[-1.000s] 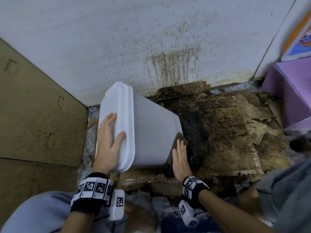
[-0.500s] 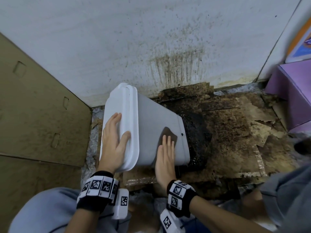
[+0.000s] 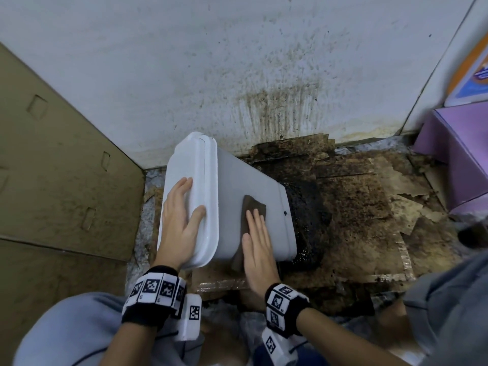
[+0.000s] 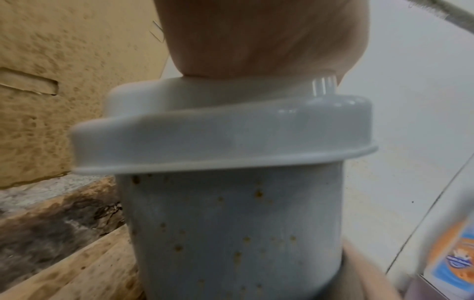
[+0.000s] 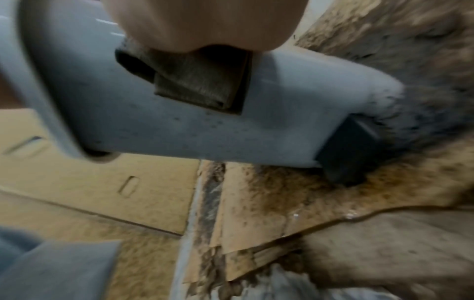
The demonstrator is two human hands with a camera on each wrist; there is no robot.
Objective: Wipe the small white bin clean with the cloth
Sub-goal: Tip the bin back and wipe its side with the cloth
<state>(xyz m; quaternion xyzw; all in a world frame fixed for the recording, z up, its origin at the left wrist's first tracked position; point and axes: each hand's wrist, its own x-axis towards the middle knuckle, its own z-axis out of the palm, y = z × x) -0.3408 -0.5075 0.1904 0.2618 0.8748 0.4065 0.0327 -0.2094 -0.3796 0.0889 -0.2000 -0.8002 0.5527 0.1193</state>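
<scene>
There, bin (image 3: 253, 188) between both hands.

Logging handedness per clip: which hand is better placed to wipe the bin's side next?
Right. The right hand already presses the cloth flat on the bin, while the left hand steadies its lid end.

No word, number or brand can be read anywhere. The only printed item is an orange and blue package (image 3: 472, 75) at the right edge beside the purple box (image 3: 459, 154); it carries a blue oval logo, seen too in the left wrist view, but the lettering is blurred past reading. The black wristbands (image 3: 155, 291) hold square black-and-white coded markers, patterns rather than text. The white bin (image 3: 248, 180), the brown cloth (image 3: 250, 207) and the cardboard (image 3: 52, 167) show no label.
</scene>
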